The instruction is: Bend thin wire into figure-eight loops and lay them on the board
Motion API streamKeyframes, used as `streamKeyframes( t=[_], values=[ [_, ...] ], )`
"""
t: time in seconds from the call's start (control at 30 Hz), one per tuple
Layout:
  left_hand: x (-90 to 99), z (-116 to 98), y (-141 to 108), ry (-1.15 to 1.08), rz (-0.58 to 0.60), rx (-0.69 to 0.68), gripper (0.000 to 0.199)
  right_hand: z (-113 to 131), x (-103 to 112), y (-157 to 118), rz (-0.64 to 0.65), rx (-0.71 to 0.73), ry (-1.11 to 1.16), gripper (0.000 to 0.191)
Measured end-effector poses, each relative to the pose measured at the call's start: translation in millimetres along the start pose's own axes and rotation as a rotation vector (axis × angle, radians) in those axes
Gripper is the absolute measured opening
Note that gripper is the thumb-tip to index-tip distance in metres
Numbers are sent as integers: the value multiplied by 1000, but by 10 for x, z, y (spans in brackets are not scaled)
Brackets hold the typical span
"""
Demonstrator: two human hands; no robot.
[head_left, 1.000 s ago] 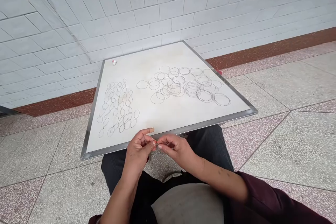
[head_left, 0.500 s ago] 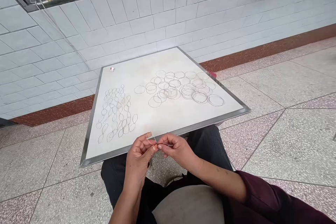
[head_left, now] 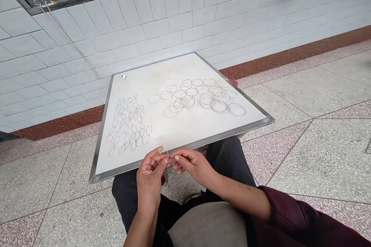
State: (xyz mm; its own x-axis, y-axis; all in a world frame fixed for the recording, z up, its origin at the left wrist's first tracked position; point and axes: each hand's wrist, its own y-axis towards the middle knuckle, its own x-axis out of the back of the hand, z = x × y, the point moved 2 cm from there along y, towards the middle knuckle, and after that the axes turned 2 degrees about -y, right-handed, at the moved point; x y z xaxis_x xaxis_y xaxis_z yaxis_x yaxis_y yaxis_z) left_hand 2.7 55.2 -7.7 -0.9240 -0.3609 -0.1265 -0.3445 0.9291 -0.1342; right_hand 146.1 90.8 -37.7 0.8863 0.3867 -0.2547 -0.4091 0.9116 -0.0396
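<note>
I see a thin wire [head_left: 167, 154] lying left to right, and my left hand [head_left: 150, 171] and right hand [head_left: 193, 164] both pinch it, I think

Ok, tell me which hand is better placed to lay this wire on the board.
Left, probably: the left hand holds the wire, and its thumb rises over the metal edge of the white board, nearer the small wire loops. The right hand sits further from them.
</note>
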Motion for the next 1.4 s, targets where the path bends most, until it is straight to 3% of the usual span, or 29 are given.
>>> streamKeyframes(
  t=[0.77, 0.93, 1.07, 1.2, 1.4],
  values=[
    [-96, -26, -105, 73, -126, -81, 49, -26, -16, 10, -81, 37, -43, 19],
    [-54, 26, -107, 13, -65, -25, 43, -23, 5, 17, -124, 49, -80, 19],
    [-57, 57, -103, -89, -41, 38, 40, 30, 26, 14, -168, 142, -267, 14],
    [-37, 118, -73, -132, -77, 76, 37, 40, 35, 7, -180, 161, -359, 14],
    [29, 217, -43, -138, -136, 115, 38, -16, 28, 27, -146, 137, -271, 14]
  ],
)
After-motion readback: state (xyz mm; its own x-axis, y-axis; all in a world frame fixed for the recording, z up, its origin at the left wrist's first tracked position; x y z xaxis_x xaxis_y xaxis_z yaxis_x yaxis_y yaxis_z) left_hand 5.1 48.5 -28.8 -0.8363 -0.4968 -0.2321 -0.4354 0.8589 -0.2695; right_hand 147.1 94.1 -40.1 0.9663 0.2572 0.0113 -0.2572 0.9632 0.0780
